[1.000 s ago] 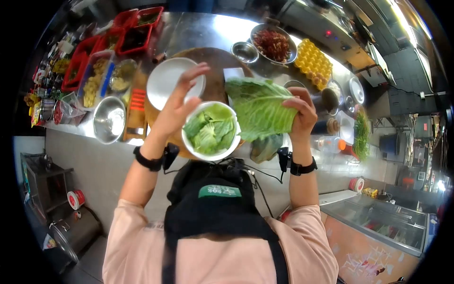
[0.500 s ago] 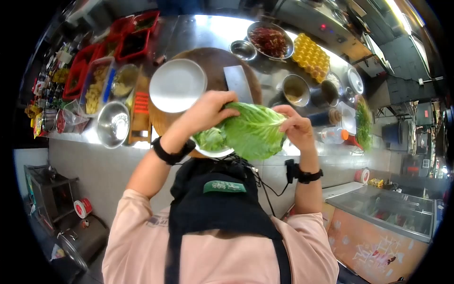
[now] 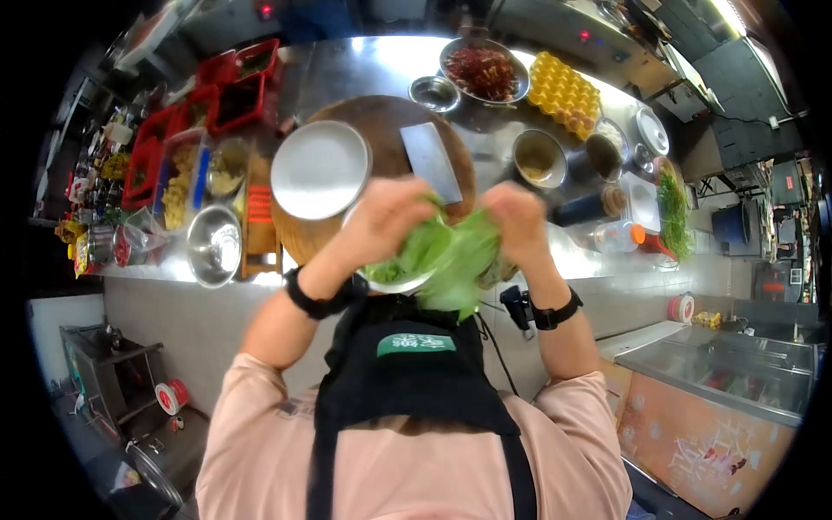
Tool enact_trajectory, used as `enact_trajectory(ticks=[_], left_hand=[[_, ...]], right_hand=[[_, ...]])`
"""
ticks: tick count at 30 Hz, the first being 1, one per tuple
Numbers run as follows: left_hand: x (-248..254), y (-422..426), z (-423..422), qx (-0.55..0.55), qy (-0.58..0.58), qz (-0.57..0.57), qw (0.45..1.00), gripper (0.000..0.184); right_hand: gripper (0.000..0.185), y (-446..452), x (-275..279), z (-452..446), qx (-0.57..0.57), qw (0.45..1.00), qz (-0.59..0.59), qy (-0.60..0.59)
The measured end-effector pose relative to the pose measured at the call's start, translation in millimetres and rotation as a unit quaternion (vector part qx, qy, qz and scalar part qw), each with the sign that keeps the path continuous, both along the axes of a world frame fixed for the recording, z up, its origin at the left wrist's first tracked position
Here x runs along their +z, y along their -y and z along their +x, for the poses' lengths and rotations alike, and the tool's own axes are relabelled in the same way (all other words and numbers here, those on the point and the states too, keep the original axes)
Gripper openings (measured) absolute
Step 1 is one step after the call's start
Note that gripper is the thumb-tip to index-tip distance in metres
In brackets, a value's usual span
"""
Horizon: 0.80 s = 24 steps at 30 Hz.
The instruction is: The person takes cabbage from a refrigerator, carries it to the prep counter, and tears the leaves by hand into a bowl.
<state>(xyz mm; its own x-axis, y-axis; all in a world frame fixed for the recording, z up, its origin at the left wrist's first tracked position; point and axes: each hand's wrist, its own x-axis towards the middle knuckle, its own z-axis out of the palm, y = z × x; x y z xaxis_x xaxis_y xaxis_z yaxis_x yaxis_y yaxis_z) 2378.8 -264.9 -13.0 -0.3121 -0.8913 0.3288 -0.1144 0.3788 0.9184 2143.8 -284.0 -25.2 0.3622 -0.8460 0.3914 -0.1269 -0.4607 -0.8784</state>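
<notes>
A green lettuce leaf [image 3: 458,264], blurred by motion, is gripped at its top edge by both hands. My left hand [image 3: 392,218] is closed on its left side, and my right hand [image 3: 517,217] is closed on its right side. Beneath the left hand, a white bowl [image 3: 414,283] with more greens is partly hidden by the leaf. Just beyond the hands lie a white plate [image 3: 319,169] and a cleaver [image 3: 431,161] on a round wooden chopping board [image 3: 381,114].
Left of the board are a steel bowl [image 3: 214,246], a tub of pale pieces [image 3: 178,186] and red baskets [image 3: 238,102]. To the right stand a metal pot [image 3: 539,159], a yellow egg tray [image 3: 563,91] and an orange-capped container [image 3: 614,235]. A pan of dried red chillies [image 3: 485,73] sits behind.
The leaf was spread flat between my hands; now it is folded and bunched, hanging lower. My right hand has moved left, nearer my left hand. The camera view has shifted slightly.
</notes>
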Motion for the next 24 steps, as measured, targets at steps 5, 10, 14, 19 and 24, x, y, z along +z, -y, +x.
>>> enact_trajectory(ticks=[5, 10, 14, 19, 24], left_hand=[[8, -19, 23, 0.144, -0.195, 0.096, 0.966, 0.018], [-27, -8, 19, 0.077, -0.095, 0.136, 0.983, 0.013], [-30, -16, 8, 0.013, -0.03, 0.21, 0.977, 0.011], [-50, -20, 15, 0.023, -0.071, 0.232, 0.97, 0.012], [-47, -23, 28, 0.044, 0.098, 0.141, 0.984, 0.021]], right_hand=[[0.019, 22, -46, -46, -0.116, 0.98, 0.152, -0.06], [0.023, 23, -22, -40, 0.062, 0.973, 0.092, -0.204], [0.035, -3, 1, 21, 0.171, 0.956, 0.183, -0.152], [0.023, 3, -23, 41, 0.12, 0.966, 0.172, -0.15], [0.021, 5, -21, 43, 0.17, 0.96, 0.076, -0.208]])
